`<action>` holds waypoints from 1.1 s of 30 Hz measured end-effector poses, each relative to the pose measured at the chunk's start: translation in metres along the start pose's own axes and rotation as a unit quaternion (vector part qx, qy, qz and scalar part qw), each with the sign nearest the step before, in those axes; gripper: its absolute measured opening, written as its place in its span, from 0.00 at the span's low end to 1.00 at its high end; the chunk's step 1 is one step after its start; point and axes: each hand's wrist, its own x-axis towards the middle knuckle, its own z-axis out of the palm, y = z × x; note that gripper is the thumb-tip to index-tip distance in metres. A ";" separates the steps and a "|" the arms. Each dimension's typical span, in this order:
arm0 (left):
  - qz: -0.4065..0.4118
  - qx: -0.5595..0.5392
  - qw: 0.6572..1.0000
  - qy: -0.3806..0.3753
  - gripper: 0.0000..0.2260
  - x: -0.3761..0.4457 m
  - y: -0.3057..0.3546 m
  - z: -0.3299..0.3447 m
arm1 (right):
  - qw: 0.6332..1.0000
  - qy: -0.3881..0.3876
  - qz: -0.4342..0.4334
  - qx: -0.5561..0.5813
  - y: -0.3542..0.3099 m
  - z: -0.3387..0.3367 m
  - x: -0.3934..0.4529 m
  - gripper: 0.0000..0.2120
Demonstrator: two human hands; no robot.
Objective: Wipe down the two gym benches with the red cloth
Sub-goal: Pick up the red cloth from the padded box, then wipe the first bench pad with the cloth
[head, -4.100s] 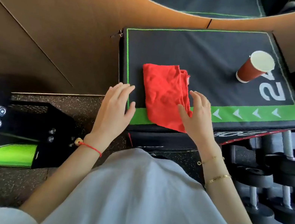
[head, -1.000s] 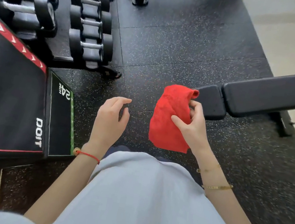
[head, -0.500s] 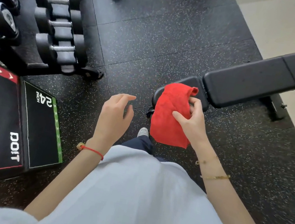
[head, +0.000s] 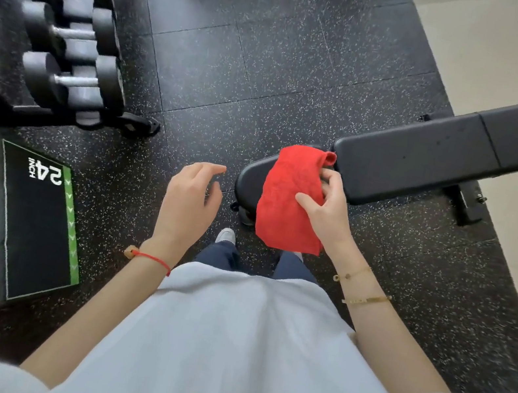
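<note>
gym bench (head: 430,160) nearer, red cloth (head: 288,201) still held

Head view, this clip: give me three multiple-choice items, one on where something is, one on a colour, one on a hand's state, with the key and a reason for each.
1. Where does the black padded gym bench lie?
A. ahead and to the person's right
B. on the dumbbell rack
C. on top of the plyo box

2. What colour is the stripe on the black plyo box marked 24 INCH?
A. yellow
B. green
C. blue

3. What is the left hand doing?
A. gripping a dumbbell
B. pressing the bench
C. holding nothing

Key: 1 A, the bench runs rightward on the speckled floor. 2 B, a green arrow stripe edges it. 3 C, only the right hand grips the red cloth.
</note>
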 end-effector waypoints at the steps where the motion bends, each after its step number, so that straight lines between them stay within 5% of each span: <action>1: -0.007 0.000 1.000 0.009 0.13 0.003 0.006 0.008 | 1.000 -0.008 0.000 -0.009 0.002 -0.008 0.008 0.21; 12: -0.085 -0.013 0.994 0.065 0.13 0.022 0.036 0.110 | 0.993 -0.092 -0.010 -0.073 0.049 -0.066 0.088 0.18; 24: -0.090 0.013 0.995 0.039 0.14 0.053 -0.054 0.273 | 0.983 -0.108 -0.056 -0.135 0.181 -0.014 0.200 0.20; 30: -0.058 0.031 0.994 0.085 0.15 0.078 -0.109 0.362 | 0.972 -0.133 -0.124 -0.152 0.273 0.007 0.259 0.21; 33: -0.032 0.044 0.992 0.114 0.15 0.086 -0.133 0.400 | 0.947 -0.118 -0.228 -0.193 0.309 0.007 0.284 0.23</action>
